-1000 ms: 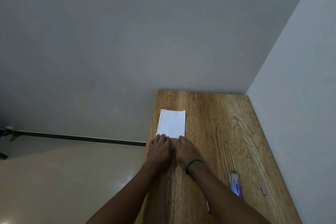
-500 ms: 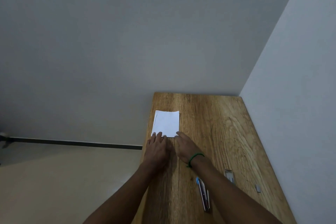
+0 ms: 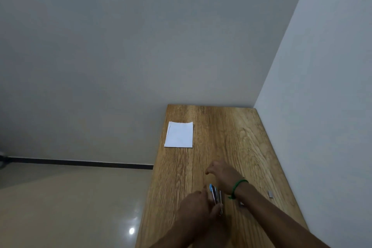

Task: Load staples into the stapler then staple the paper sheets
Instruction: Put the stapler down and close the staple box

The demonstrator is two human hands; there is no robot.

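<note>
Left hand [image 3: 198, 205] has its grip round the stapler [image 3: 215, 195], lying roughly 12-to-6 on the counter [image 3: 231, 137]. Right hand [image 3: 221, 173], loose and empty, is nearer the staples [image 3: 270, 194] at 3 o'clock.

Worn items | you are wearing a green bracelet [image 3: 240, 183] at the wrist behind your right hand [image 3: 221, 173] | a short green tail is hanging off its band | both forearms [image 3: 281, 220] are showing bare to the frame's bottom edge
</note>
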